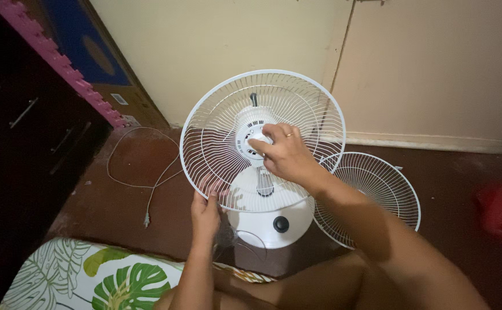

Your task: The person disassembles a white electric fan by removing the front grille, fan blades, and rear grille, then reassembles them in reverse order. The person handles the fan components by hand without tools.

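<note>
We see the white rear fan guard point(216, 143) tilted upright between our hands, left hand point(206, 213) clamped on its lower rim, right hand point(282, 154) fingers pinched on the centre hub point(255, 136), loose front grille point(377, 189) just right of our right forearm.

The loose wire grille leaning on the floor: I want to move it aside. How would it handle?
The loose grille is probably light, being thin open wire. Round and propped on edge beside the fan base, it may roll or topple. Its wires could bend if squeezed.

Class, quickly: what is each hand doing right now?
Left hand: shut on the grille rim.
Right hand: fingertips closed on the hub.
</note>
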